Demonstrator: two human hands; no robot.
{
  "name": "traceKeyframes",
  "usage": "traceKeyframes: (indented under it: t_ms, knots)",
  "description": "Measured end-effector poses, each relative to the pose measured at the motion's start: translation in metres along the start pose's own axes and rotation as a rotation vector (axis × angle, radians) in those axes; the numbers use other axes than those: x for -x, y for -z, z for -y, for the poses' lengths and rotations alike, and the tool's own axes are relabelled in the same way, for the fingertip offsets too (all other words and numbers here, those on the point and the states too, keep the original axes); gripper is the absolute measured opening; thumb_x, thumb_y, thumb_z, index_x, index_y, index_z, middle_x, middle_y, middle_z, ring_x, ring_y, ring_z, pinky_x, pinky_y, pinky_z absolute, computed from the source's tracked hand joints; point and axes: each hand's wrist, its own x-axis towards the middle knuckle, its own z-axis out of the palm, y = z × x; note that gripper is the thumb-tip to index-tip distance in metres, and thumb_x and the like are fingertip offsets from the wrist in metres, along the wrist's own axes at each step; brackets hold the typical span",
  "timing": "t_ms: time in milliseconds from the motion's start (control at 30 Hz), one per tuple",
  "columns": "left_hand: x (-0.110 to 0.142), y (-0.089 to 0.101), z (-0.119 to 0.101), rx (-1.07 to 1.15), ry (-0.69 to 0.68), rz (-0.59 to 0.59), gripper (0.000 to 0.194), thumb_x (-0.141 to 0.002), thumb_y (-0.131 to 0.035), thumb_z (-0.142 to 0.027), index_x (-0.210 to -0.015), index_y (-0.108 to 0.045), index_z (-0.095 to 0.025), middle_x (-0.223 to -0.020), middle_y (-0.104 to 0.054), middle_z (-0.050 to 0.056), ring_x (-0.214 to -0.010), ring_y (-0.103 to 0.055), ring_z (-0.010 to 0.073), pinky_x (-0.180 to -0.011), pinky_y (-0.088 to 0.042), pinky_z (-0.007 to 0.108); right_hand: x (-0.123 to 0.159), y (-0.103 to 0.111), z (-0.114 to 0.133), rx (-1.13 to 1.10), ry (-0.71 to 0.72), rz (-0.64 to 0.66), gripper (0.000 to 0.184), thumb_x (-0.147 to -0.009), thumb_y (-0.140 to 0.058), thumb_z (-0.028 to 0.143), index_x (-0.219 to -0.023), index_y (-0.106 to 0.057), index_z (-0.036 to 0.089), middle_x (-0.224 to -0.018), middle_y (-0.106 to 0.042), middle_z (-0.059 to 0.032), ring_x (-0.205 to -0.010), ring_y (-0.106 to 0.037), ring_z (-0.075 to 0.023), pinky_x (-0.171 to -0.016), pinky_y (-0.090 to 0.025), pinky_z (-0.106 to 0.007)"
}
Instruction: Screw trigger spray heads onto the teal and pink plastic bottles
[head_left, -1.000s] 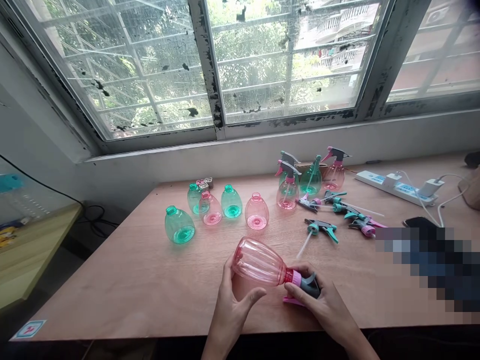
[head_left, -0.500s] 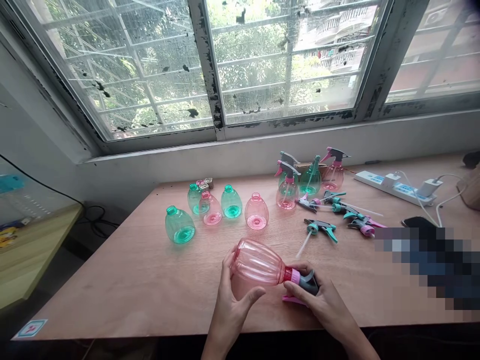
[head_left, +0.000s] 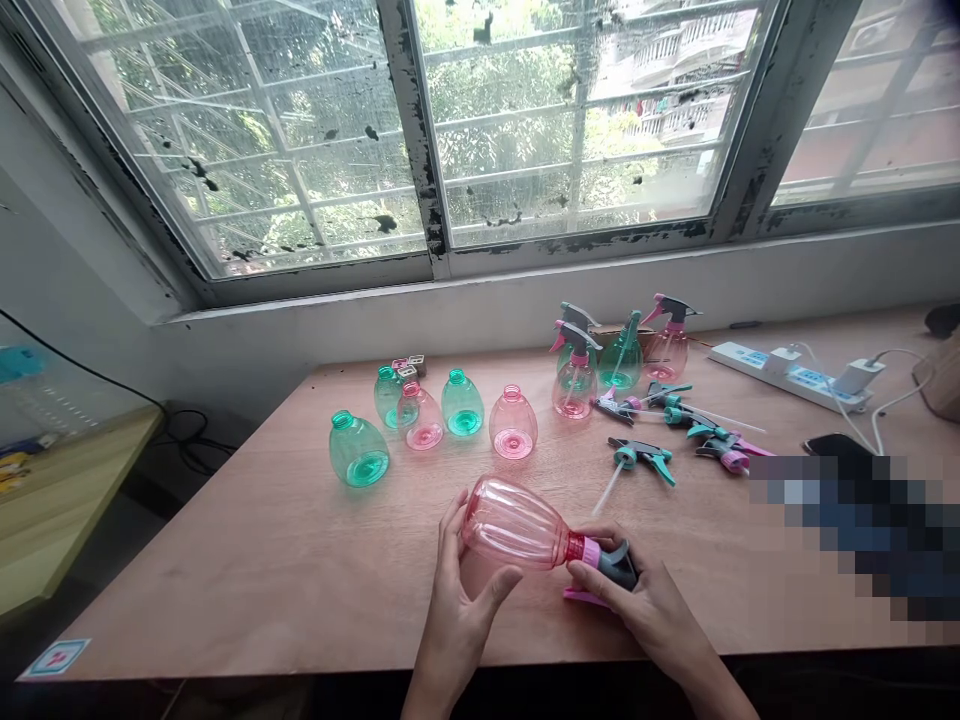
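A pink spray bottle (head_left: 516,522) lies tilted on its side between my hands, above the front of the table. My right hand (head_left: 626,580) grips its pink collar and grey spray head (head_left: 616,565), thumb on the near side, and a pink trigger shows below. My left hand (head_left: 463,580) cups the bottle's base; its fingers pass behind the plastic while the thumb stands off the side. Beyond the bottle stand a pink bottle without a top (head_left: 514,425) and a green one (head_left: 463,405). A loose green-and-black spray head (head_left: 641,455) with a clear tube lies to the right.
Further topless bottles, including a green one (head_left: 360,450), stand at left. Behind them sit small patterned cubes (head_left: 409,368). Assembled spray bottles (head_left: 576,375) stand at the back, near several loose spray heads (head_left: 709,435). A power strip (head_left: 787,375) and a phone (head_left: 836,447) lie at right.
The bottle and both hands stay almost in place. My left thumb and fingers have shifted slightly at the base; the other objects look unmoved.
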Motion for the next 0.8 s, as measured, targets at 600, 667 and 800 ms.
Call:
traceKeyframes:
  t_ms: [600,667,800]
  knots:
    - [-0.0023,0.0010,-0.0039,0.068,0.066,0.007,0.073,-0.082,-0.076,-0.038,-0.145,-0.040,-0.031,-0.152,-0.047,0.007,-0.143,-0.040,0.0310,-0.120,-0.032,0.046,0.0039,0.0012,0.0014,0.019,-0.014,0.048,0.037,-0.072,-0.083,0.045,-0.098,-0.075,0.020,-0.087,-0.070,-0.0033,-0.077,-0.065,-0.0215,-0.071,-0.063,-0.036]
    - [-0.0028,0.0012,-0.0040,0.037,0.038,0.025,0.070,-0.083,-0.075,-0.034,-0.144,-0.042,-0.033,-0.153,-0.046,0.005,-0.142,-0.042,0.0292,-0.120,-0.031,0.046,0.0020,0.0043,0.0014,-0.006,-0.029,0.032,0.038,-0.074,-0.082,0.046,-0.101,-0.073,0.020,-0.083,-0.070,-0.0025,-0.074,-0.066,-0.0204,-0.071,-0.063,-0.037]
    - [-0.0001,0.0015,-0.0035,-0.099,-0.017,0.018,0.067,-0.081,-0.078,-0.034,-0.140,-0.047,-0.034,-0.153,-0.045,0.004,-0.144,-0.038,0.0301,-0.122,-0.026,0.047,-0.0012,0.0076,-0.0008,-0.071,-0.058,-0.046,0.040,-0.073,-0.082,0.048,-0.099,-0.072,0.019,-0.071,-0.067,0.0007,-0.062,-0.065,-0.0158,-0.067,-0.063,-0.033]
